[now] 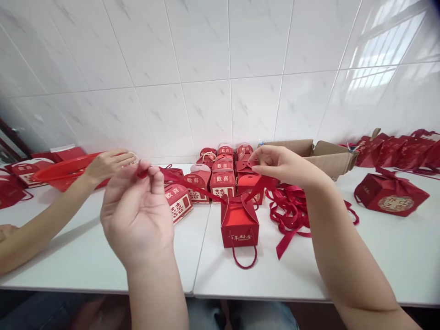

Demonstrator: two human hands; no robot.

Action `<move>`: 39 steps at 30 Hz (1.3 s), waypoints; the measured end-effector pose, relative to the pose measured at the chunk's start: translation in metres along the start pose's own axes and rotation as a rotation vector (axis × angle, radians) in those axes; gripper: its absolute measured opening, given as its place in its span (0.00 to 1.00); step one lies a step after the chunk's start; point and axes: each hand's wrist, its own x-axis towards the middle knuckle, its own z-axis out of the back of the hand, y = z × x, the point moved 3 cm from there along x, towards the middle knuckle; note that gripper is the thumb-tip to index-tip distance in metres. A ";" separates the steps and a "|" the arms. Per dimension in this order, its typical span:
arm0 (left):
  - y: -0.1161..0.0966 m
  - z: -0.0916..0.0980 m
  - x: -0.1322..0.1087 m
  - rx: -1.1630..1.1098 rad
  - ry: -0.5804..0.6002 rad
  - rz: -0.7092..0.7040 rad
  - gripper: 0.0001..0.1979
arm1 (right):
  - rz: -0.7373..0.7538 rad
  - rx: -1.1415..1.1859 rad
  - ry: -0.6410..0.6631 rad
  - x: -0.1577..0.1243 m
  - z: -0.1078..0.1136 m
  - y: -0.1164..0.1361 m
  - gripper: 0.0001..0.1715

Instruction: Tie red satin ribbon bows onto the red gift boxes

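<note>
A small red gift box [239,224] with gold lettering stands upright on the white table, its cord handle hanging down in front. Dark red ribbon [195,187] runs through the top of this box and stretches up to the left. My left hand [139,211], palm turned toward me, pinches that end of the ribbon. Above and right of the box, my right hand [283,162] has its thumb and fingers closed on the ribbon's other side. Part of that grip is hidden behind the fingers. Beside the box lies a tangled heap of loose red ribbon [288,211].
Behind are rows of red-and-white gift boxes [223,178] and an open cardboard carton [330,158]. At right sits a finished-looking box with a bow [392,195]. A co-worker's hand [110,165] reaches in from the left near a red plastic basket [55,176].
</note>
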 end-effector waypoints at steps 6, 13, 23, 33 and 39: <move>0.027 -0.018 0.014 -0.109 0.039 -0.023 0.18 | -0.008 0.512 0.012 0.004 -0.001 -0.001 0.15; 0.043 -0.022 -0.002 -0.126 0.143 0.078 0.09 | 0.017 0.651 -0.178 0.005 0.003 -0.001 0.14; 0.053 -0.034 -0.018 -0.073 0.350 0.226 0.09 | 0.165 0.866 -0.206 0.011 0.006 -0.005 0.14; 0.032 -0.028 -0.023 0.076 0.146 0.020 0.08 | 0.240 0.709 -0.552 0.012 0.005 -0.006 0.10; 0.013 -0.026 -0.025 0.126 0.130 0.038 0.07 | 0.228 0.661 -0.327 0.004 -0.009 0.012 0.10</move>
